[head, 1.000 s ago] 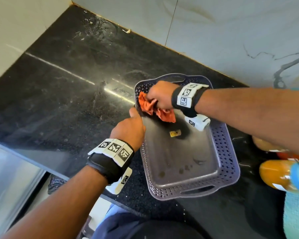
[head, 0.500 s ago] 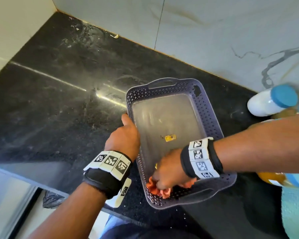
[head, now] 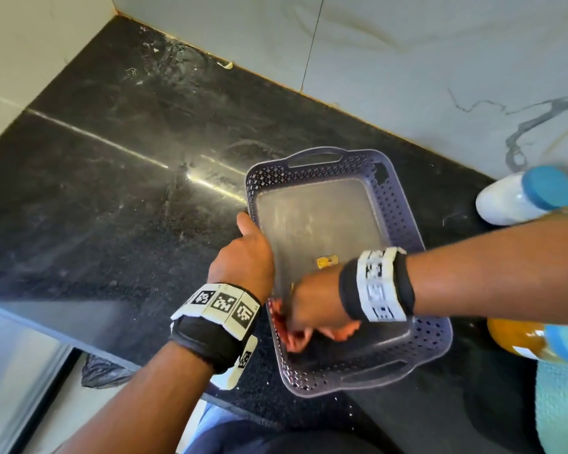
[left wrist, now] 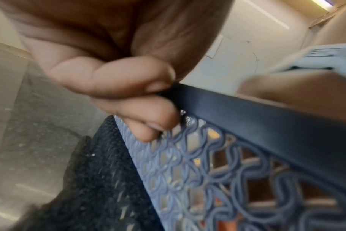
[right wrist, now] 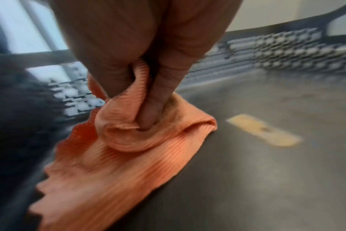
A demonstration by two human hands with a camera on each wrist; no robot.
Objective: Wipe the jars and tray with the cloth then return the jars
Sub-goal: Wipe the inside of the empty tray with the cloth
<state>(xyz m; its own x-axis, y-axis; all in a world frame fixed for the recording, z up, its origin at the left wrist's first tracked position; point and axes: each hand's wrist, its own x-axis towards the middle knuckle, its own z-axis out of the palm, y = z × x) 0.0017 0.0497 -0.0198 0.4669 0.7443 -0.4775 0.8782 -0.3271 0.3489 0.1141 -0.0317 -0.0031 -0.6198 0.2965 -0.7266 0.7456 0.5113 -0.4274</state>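
Note:
A grey-purple perforated tray (head: 404, 221) lies on the black counter. My left hand (head: 243, 257) grips its left rim (left wrist: 227, 106), fingers (left wrist: 144, 123) curled under the edge against the lattice wall. My right hand (head: 315, 309) holds a bunched orange cloth (head: 295, 339) (right wrist: 128, 148) pressed on the tray floor at the near left corner. A small yellow sticker (head: 325, 261) (right wrist: 265, 129) is stuck mid-floor. A white jar with a blue lid (head: 518, 198) and an orange jar with a blue lid (head: 518, 339) stand right of the tray, partly behind my right forearm.
The black stone counter (head: 112, 191) runs wide to the left and back, meeting tiled walls. Its front edge passes just below my left wrist. A light-blue towel (head: 561, 404) lies at the right edge near the orange jar.
My right hand swept the cloth from the tray's far left corner down to the near end, then shifted it left along the near side. The left hand kept its grip on the rim.

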